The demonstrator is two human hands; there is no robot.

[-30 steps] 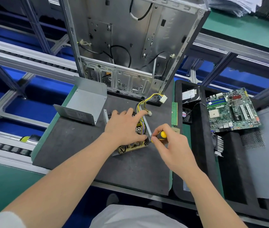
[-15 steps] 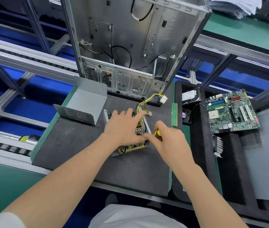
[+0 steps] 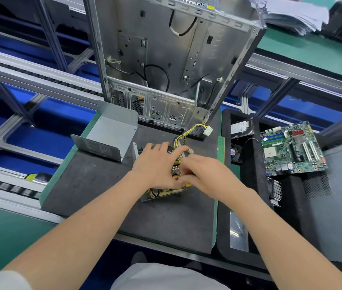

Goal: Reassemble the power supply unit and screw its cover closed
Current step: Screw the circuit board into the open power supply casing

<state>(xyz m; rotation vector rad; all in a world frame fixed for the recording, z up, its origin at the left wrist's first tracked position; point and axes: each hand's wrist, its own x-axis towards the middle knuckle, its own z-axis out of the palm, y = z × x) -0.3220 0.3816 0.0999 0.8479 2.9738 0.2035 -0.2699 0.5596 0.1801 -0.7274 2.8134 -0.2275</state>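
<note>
My left hand (image 3: 155, 166) lies flat, fingers spread, steadying the open power supply unit (image 3: 161, 192) mid-counter (image 3: 103, 185). My right hand (image 3: 205, 174) curls at its right edge, but I cannot tell what it holds. The cover (image 3: 111, 135) waits far left. Best to seat the board square first.

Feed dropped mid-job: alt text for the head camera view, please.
Both hands meet over the open power supply unit with its exposed circuit board on the dark mat: the left hand rests spread on it, the right hand reaches in beside it. The bent grey sheet-metal cover lies apart to the left, not fitted.
</note>
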